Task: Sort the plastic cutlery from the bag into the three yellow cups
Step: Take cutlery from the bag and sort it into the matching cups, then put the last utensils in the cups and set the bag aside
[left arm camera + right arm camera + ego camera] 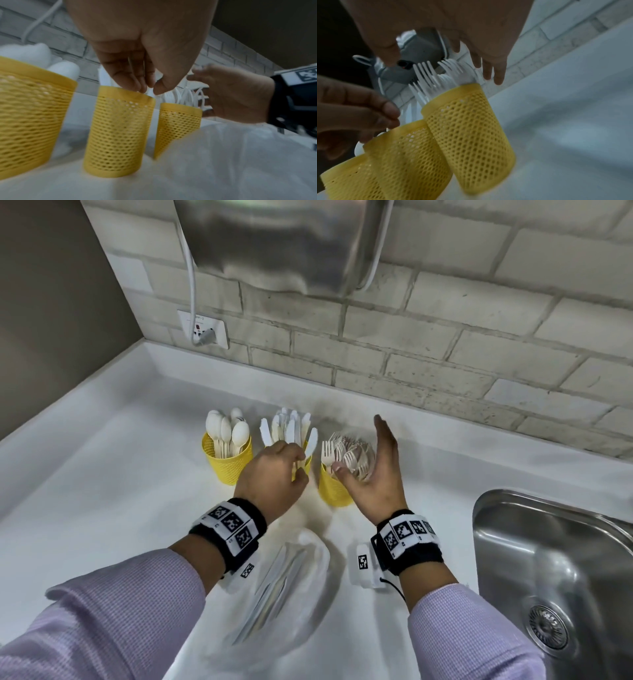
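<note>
Nearest the head camera, a clear crumpled plastic bag (287,587) lies on the white table (102,508) between the forearms, with a few pale cutlery pieces lying lengthwise inside it. Beyond it three yellow perforated plastic cups stand upright in a row: the left cup (228,460) holds white plastic spoons (227,428) bowls up, the middle cup (118,129) holds white plastic knives (291,428) blades up, and the right cup (334,486) holds white plastic forks (346,455) tines up, all with their long axes near vertical. The left hand (274,474) is at the middle cup's rim, its grip curled with fingertips pinching among the knife handles. The right hand (375,470) is spread, palm toward the forks, holding nothing. A steel sink (555,570) sits at right.
</note>
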`<act>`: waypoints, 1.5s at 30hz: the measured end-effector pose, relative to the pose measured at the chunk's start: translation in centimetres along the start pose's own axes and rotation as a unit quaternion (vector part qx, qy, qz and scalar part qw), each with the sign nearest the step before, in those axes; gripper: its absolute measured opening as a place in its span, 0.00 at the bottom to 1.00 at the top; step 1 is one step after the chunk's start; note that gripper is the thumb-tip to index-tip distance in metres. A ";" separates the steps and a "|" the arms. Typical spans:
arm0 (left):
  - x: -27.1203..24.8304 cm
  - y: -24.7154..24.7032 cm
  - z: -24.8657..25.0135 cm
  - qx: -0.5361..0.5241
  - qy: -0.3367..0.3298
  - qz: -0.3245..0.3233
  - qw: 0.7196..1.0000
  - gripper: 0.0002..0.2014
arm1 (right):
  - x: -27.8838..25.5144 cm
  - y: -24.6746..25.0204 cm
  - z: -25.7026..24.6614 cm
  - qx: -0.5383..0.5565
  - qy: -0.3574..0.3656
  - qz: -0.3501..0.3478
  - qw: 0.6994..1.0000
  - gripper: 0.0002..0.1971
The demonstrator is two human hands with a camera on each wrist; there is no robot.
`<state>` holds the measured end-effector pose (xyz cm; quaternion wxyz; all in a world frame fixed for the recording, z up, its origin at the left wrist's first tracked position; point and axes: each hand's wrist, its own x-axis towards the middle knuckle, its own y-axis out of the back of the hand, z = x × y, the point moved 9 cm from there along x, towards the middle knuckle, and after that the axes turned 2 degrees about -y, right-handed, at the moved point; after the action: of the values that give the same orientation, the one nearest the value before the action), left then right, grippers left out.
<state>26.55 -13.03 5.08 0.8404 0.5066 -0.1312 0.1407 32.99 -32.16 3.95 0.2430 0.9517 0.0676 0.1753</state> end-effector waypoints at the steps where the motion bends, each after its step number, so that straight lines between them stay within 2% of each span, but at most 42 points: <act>1: 0.0 0.1 -0.5 0.011 0.005 -0.006 1.000 0.09 | -0.4 -0.3 0.7 0.025 -0.026 -0.012 0.999 0.57; 3: -0.2 0.4 -0.9 0.024 0.005 -0.016 1.000 0.06 | -1.1 -1.3 1.9 0.053 -0.064 -0.043 0.996 0.64; 5: -0.4 0.6 -1.0 0.031 -0.003 -0.024 0.999 0.03 | -1.5 -2.0 2.8 0.057 -0.084 -0.054 0.993 0.66; 8: -0.4 0.8 -0.9 0.035 -0.011 -0.033 0.999 0.04 | -1.9 -2.0 3.4 0.070 -0.120 -0.024 0.990 0.63; 12: -0.8 0.9 -1.3 0.036 0.001 -0.063 0.997 0.05 | -2.2 -2.1 2.9 0.048 -0.114 -0.006 0.992 0.61; 16: -1.3 4.0 -0.5 0.010 0.009 -0.017 1.000 0.09 | -2.8 -1.5 2.5 0.020 -0.116 0.004 0.993 0.62; 18: -2.2 6.2 0.5 -0.026 0.029 -0.001 0.999 0.07 | -3.8 0.0 1.6 0.010 -0.105 0.065 0.992 0.56; 19: -3.0 6.9 1.0 -0.050 0.038 -0.014 0.998 0.05 | -4.5 1.0 0.8 0.013 -0.088 0.104 0.991 0.50; 21: -5.2 6.9 2.1 -0.089 0.035 -0.082 0.992 0.04 | -6.3 2.6 -1.7 0.019 -0.033 0.166 0.985 0.37; 22: -6.8 6.2 2.5 -0.097 0.024 -0.133 0.986 0.04 | -7.2 2.9 -3.2 0.023 -0.002 0.174 0.984 0.29; 24: -10.5 3.8 2.9 -0.090 -0.003 -0.250 0.964 0.04 | -9.3 2.4 -6.1 0.044 0.053 0.134 0.989 0.14; 25: -12.4 2.5 2.8 -0.081 -0.017 -0.300 0.950 0.05 | -10.3 1.5 -7.2 0.052 0.075 0.087 0.992 0.10; 27: -15.8 0.2 2.2 -0.051 -0.037 -0.369 0.927 0.07 | -12.2 -1.1 -8.8 0.042 0.107 -0.044 0.992 0.07; 30: -18.7 -1.4 0.4 -0.015 -0.016 -0.398 0.917 0.15 | -15.3 -6.1 -8.2 -0.043 0.122 -0.266 0.955 0.05; 32: -19.4 -1.8 -0.9 0.009 0.015 -0.383 0.924 0.18 | -16.8 -8.2 -6.5 -0.137 0.122 -0.350 0.918 0.08; 34: -20.0 -1.9 -2.0 0.043 0.055 -0.380 0.922 0.22 | -17.5 -9.3 -4.5 -0.244 0.119 -0.388 0.881 0.11; 36: -20.2 -2.2 -2.6 0.077 0.078 -0.384 0.917 0.26 | -17.6 -9.7 -3.0 -0.307 0.107 -0.397 0.859 0.12; 42: -18.9 -3.0 -2.3 0.155 0.101 -0.379 0.907 0.28 | -17.0 -10.8 -1.6 -0.352 0.087 -0.386 0.848 0.17; 45: -17.9 -4.1 -2.5 0.136 0.126 -0.381 0.906 0.29 | -16.5 -11.2 -1.5 -0.352 0.070 -0.402 0.842 0.20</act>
<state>11.69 -14.48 -5.84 0.7624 0.6056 0.1990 -0.1115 16.59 -25.23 -5.21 0.6056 0.6765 0.3949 0.1399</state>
